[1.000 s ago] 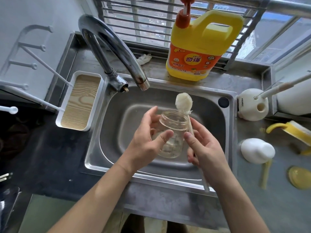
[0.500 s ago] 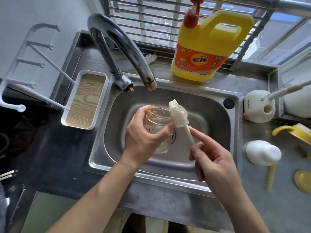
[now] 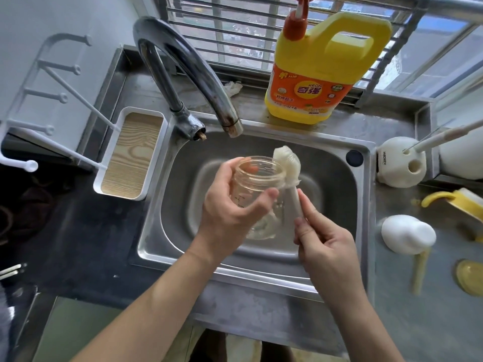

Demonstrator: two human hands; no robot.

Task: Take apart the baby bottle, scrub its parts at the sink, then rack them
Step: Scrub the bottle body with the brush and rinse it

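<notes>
Over the steel sink (image 3: 326, 178), my left hand (image 3: 230, 215) grips the clear bottle body (image 3: 257, 178), mouth up and tilted toward me. My right hand (image 3: 324, 244) pinches the white handle of the bottle brush (image 3: 287, 163); its pale sponge head rests against the outer right side of the bottle's rim. On the counter to the right lie the white bottle cap (image 3: 407, 235), a yellow handled collar (image 3: 457, 202), a yellow ring part (image 3: 469, 276) and a pale yellow straw (image 3: 419, 273).
The curved tap (image 3: 188, 74) arches over the sink's back left. A yellow detergent jug (image 3: 318, 74) stands behind the sink. A white drying rack with pegs and wood-pattern tray (image 3: 133, 152) sits to the left. A white brush holder (image 3: 401, 165) is at the right.
The brush head has shifted from just above the bottle's rim to its right outer side. Both hands and the bottle stay over the sink, nearly in the same spot.
</notes>
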